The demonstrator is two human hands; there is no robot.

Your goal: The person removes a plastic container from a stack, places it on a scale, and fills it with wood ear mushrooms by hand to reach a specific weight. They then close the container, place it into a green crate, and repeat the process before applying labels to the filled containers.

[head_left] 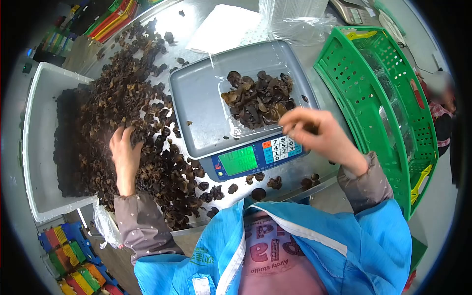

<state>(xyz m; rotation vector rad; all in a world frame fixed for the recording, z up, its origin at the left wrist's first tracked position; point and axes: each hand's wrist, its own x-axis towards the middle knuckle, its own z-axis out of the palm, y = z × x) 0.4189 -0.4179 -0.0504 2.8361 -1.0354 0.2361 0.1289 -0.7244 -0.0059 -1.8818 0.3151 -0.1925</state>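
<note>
My left hand [125, 160] rests on a large heap of dark brown wood ear mushrooms [140, 93], its thumb apart from its fingers and fingertips touching the pieces. Over the front right edge of a digital scale [236, 161] hovers my right hand [322, 135], fingers loosely curled with a gap by the thumb; no held piece shows clearly. On the scale's grey pan [199, 115] sits a clear plastic tray [223, 81] with a small pile of wood ears [258, 101] in it. The green display is lit, but its digits are blurred.
A white foam box [37, 142] lies tipped at the left, mushrooms spilling from it. Green crates [361, 103] stand at the right. Behind the scale are white sheets [223, 27] and stacked clear trays [290, 12]. Another person [442, 108] is at the far right.
</note>
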